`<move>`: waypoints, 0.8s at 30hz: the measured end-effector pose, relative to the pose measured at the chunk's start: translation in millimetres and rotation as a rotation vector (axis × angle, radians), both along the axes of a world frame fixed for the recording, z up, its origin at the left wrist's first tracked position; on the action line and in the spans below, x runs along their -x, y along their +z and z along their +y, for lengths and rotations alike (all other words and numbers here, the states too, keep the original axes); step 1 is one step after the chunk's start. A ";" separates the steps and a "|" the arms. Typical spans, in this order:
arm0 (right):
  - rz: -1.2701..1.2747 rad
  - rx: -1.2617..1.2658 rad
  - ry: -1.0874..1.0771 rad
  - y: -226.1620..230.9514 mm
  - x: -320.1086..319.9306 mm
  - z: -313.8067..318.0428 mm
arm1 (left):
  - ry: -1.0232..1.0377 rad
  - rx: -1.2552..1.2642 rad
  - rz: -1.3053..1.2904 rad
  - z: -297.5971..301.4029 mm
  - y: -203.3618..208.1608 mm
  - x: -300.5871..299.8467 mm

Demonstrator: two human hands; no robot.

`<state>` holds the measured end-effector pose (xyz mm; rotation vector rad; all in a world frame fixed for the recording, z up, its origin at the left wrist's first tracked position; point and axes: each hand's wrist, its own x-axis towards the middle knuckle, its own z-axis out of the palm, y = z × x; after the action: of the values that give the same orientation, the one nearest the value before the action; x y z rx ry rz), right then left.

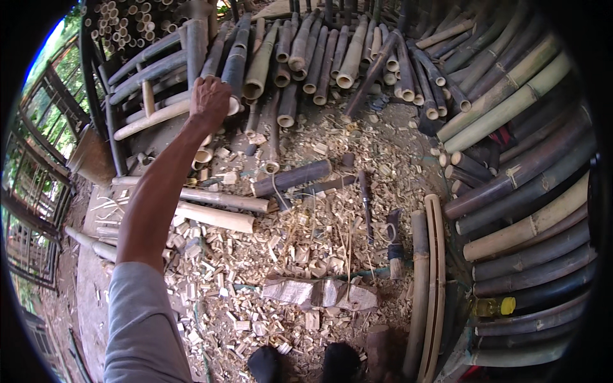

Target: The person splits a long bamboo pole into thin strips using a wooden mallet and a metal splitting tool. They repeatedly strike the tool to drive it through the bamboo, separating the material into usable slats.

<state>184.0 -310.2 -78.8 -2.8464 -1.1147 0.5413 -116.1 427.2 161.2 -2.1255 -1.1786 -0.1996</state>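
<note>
My left hand [209, 101] reaches far forward at the upper left, its fingers curled over the near end of a dark bamboo tube [216, 59] in a leaning stack. Part of that tube's end is hidden under the hand. Right beside it, another dark bamboo tube [237, 57] shows its pale cut end. A pale peeled bamboo pole [153, 120] runs from the left up to my wrist. More bamboo tubes [258, 67] lie to the right of the hand, open ends toward me. My right hand is out of view.
Wood chips [255, 274] cover the ground around a pale stone block [319, 292]. A wooden-handled blade [394, 246] and a slim dark tool [365, 207] lie beyond it. Long bamboo poles [523, 191] and a yellow-capped bottle [491, 306] line the right. My dark-covered feet [341, 362] are at the bottom.
</note>
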 end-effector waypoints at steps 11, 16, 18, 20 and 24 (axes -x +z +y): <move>0.074 -0.166 0.179 32.4 -3.5 39.4 | -0.376 0.059 -0.195 -307.3 44.5 99.1; 0.490 -0.419 0.403 125.3 31.3 143.8 | -0.566 0.282 -0.444 -434.0 12.7 84.1; 0.788 -0.458 0.458 171.0 74.3 220.7 | -0.585 0.305 -0.264 -458.4 15.2 85.1; 1.404 -0.327 0.295 182.3 120.6 277.0 | -0.608 0.359 -0.252 -468.0 16.3 89.4; 1.895 -0.307 0.265 176.8 183.2 322.6 | -0.592 0.474 -0.235 -469.6 21.0 94.6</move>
<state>0.8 12.4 98.0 -0.8486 -0.7957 2.0056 -210.8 -42.4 182.2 -2.9045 -0.7275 -0.4832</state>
